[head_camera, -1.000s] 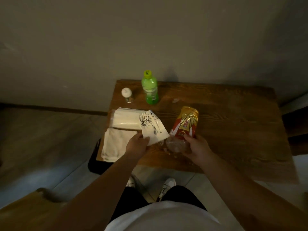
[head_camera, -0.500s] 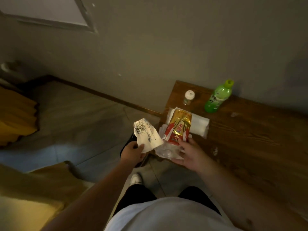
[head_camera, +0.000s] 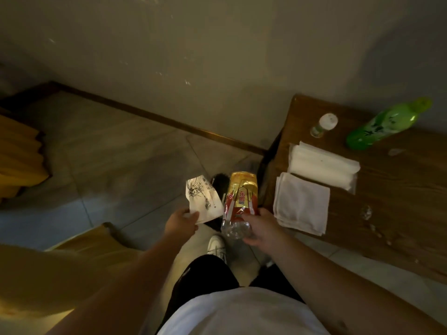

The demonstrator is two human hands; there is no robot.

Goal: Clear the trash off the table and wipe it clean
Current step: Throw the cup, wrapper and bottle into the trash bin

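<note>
My left hand (head_camera: pixel 182 223) grips a white paper wrapper (head_camera: pixel 202 200) with a black ink drawing on it. My right hand (head_camera: pixel 261 226) holds an empty clear plastic bottle (head_camera: pixel 239 204) with a red and gold label, by its base. Both are off the table's left edge, above a dark bin (head_camera: pixel 219 183) on the floor that they mostly hide. On the wooden table (head_camera: pixel 391 189) lie a folded white cloth (head_camera: pixel 301 203) and a pack of white tissues (head_camera: pixel 323 164). Crumbs and small bits (head_camera: pixel 366 212) dot the tabletop.
A green bottle (head_camera: pixel 384 125) and a small white-capped jar (head_camera: pixel 324 124) stand at the back of the table by the wall. Yellow furniture (head_camera: pixel 19 153) sits at the far left, and a yellow seat (head_camera: pixel 79 247) is beside my left arm. My white shoe (head_camera: pixel 216 245) is on the tiled floor.
Both hands have carried the wrapper and the bottle leftward off the table to above the dark bin. My view has swung left, so the table now sits at the right.
</note>
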